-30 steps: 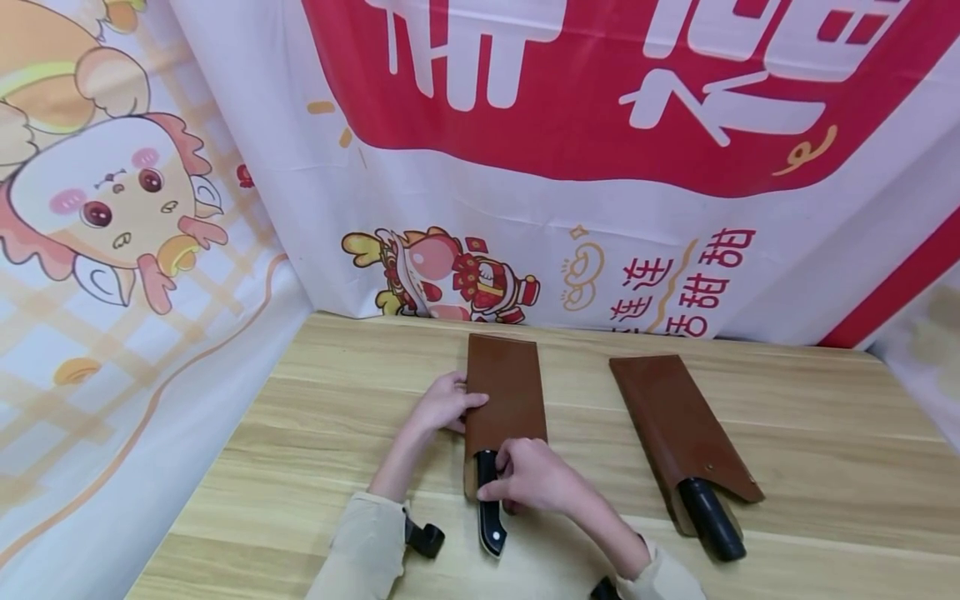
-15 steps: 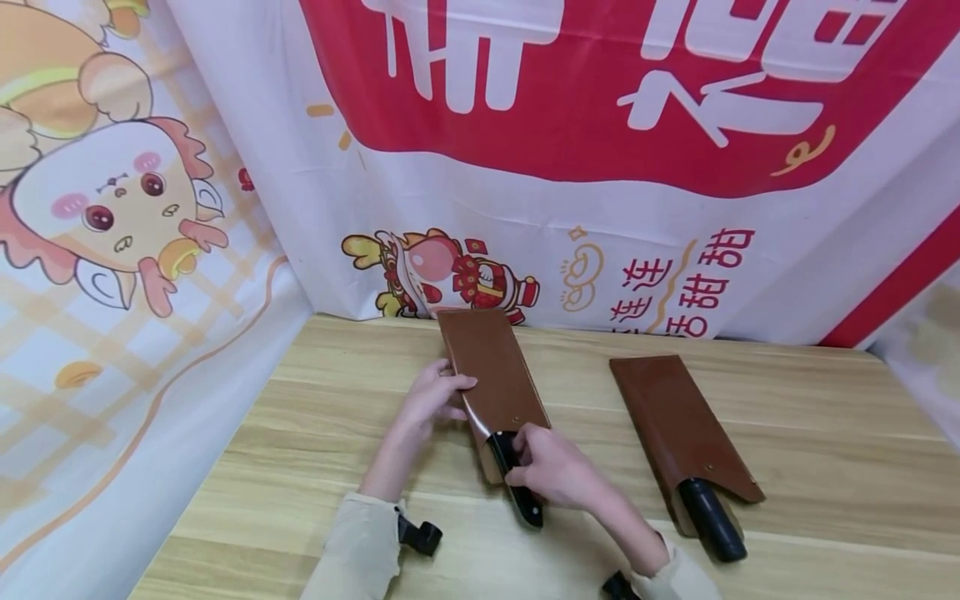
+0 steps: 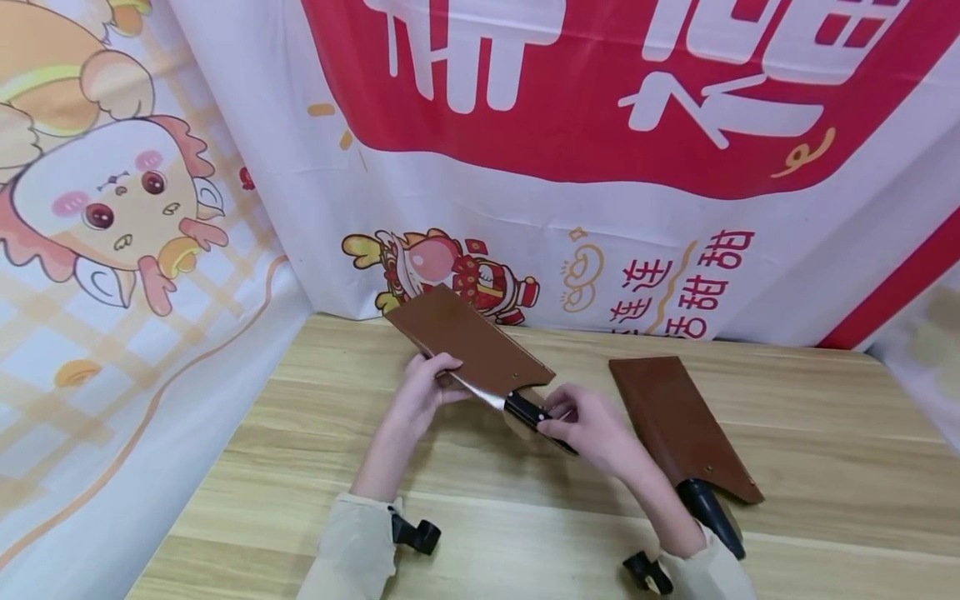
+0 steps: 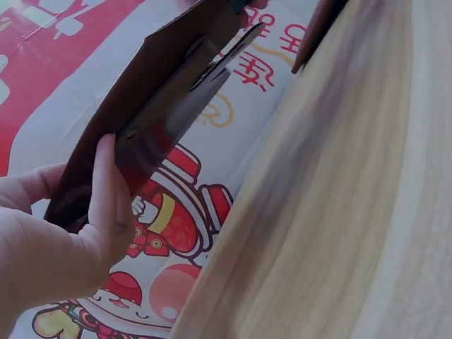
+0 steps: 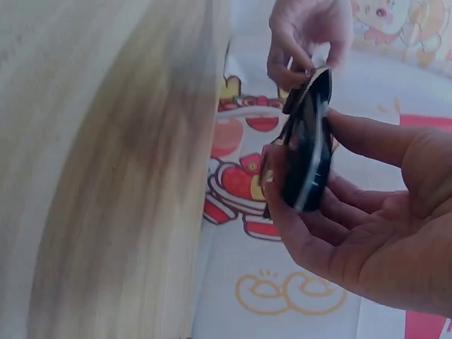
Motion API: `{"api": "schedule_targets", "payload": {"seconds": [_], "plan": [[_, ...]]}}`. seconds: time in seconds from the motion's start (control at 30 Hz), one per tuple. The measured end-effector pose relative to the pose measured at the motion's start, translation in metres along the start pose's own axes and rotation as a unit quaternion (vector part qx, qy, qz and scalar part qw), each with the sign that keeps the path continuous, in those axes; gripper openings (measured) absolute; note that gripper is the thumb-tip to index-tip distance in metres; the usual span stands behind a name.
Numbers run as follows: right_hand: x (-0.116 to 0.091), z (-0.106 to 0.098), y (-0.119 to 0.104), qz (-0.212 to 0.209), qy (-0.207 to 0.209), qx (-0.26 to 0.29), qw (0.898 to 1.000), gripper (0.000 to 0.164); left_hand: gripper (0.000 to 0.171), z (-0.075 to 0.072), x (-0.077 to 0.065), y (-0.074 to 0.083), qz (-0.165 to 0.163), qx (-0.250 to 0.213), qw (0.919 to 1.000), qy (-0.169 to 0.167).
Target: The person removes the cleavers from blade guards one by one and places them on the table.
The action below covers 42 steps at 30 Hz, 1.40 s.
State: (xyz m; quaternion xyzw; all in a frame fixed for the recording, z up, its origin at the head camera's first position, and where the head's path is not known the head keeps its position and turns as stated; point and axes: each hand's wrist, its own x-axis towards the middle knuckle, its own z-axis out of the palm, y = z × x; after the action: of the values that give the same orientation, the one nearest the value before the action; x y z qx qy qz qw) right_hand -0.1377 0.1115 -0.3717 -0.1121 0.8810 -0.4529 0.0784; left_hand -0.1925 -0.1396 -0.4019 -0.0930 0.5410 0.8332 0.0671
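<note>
A brown leather knife sheath (image 3: 468, 342) is held up off the table, tilted with its far end to the upper left. My left hand (image 3: 422, 392) grips its near-left edge, thumb on top and fingers beneath. From the sheath's lower right end sticks out the black riveted handle (image 3: 527, 410) of a knife, whose blade is mostly hidden inside. My right hand (image 3: 592, 423) pinches that handle between thumb and fingers. In the right wrist view the handle (image 5: 307, 155) points toward the camera, fingers on both sides. The left wrist view shows the sheath's mouth (image 4: 212, 53) standing partly apart.
A second brown sheath (image 3: 678, 421) with a black-handled knife lies on the wooden table (image 3: 480, 525), to the right, close to my right forearm. Behind the table hangs a printed white and red cloth (image 3: 585, 200). Black straps (image 3: 416, 533) sit on both sleeves.
Both hands have raised the sheathed knife from the table and turned it, its far end going up and left, its handle going right and up. The second sheath has stayed in place.
</note>
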Motion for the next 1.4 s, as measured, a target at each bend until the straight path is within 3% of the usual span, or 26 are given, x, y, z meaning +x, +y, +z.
{"api": "schedule_targets", "payload": {"seconds": [0.17, 0.33, 0.43, 0.53, 0.7, 0.83, 0.93, 1.07, 1.17, 1.27, 1.4], "plan": [[0.002, -0.012, 0.003, -0.005, 0.064, 0.007, 0.998, 0.018, 0.014, 0.005, -0.002, 0.001, 0.016, -0.084, 0.9963, 0.007], [0.004, -0.019, 0.008, 0.016, 0.127, 0.028, 0.991, 0.027, 0.015, 0.014, -0.006, 0.001, 0.039, -0.133, 0.9902, 0.013], [0.005, -0.022, 0.01, 0.044, 0.145, 0.085, 0.985, 0.035, 0.015, 0.019, -0.009, 0.001, 0.05, -0.148, 0.9877, 0.011], [0.006, -0.026, 0.01, 0.067, 0.154, 0.178, 0.969, 0.044, 0.015, 0.023, -0.012, 0.002, 0.057, -0.16, 0.9855, 0.011], [0.008, -0.03, 0.012, 0.088, 0.152, 0.323, 0.93, 0.05, 0.018, 0.03, -0.017, 0.002, 0.064, -0.176, 0.9822, 0.008], [0.008, -0.032, 0.016, 0.093, 0.138, 0.416, 0.894, 0.043, 0.018, 0.035, -0.02, 0.001, 0.062, -0.189, 0.98, 0.007], [0.008, -0.034, 0.018, 0.091, 0.129, 0.487, 0.859, 0.032, 0.018, 0.039, -0.022, -0.001, 0.06, -0.195, 0.9789, 0.006], [0.008, -0.038, 0.02, 0.098, 0.12, 0.579, 0.8, 0.015, 0.019, 0.045, -0.025, -0.004, 0.054, -0.195, 0.9793, 0.001], [0.008, -0.04, 0.022, 0.112, 0.114, 0.63, 0.76, 0.012, 0.021, 0.048, -0.026, -0.007, 0.049, -0.194, 0.9798, -0.003], [0.008, -0.042, 0.022, 0.124, 0.117, 0.653, 0.738, 0.017, 0.021, 0.05, -0.027, -0.011, 0.042, -0.194, 0.9801, -0.008], [0.008, -0.044, 0.023, 0.137, 0.125, 0.662, 0.726, 0.032, 0.016, 0.052, -0.026, -0.014, 0.031, -0.191, 0.9811, -0.008]]}}
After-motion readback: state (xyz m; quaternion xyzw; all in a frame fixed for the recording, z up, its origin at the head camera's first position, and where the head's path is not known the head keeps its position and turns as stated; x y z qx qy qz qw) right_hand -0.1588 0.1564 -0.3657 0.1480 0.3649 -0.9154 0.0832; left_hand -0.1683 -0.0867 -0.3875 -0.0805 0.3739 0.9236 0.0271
